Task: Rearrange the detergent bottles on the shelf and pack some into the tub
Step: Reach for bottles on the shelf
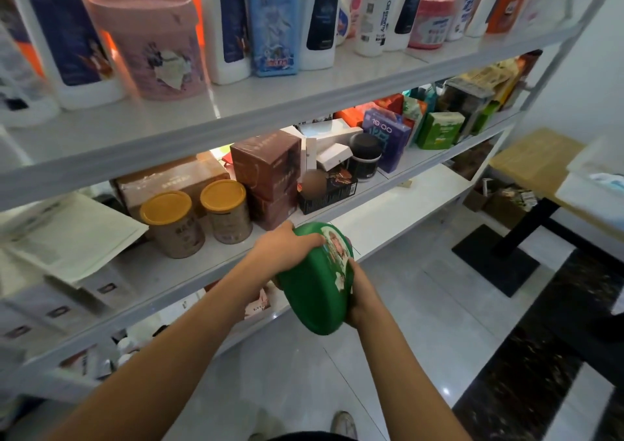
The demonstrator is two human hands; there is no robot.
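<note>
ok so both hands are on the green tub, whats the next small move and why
Probably lower the round green plastic tub and level it. The left hand and right hand hold it tilted in the air in front of the white shelf, so it cannot take bottles yet.

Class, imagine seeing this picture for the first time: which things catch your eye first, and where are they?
A round green plastic tub sits at centre, held tilted between the left hand and right hand below the middle shelf. A pink lidded bucket stands upper left on the top shelf, and two gold-lidded tins stand on the middle shelf.
</note>
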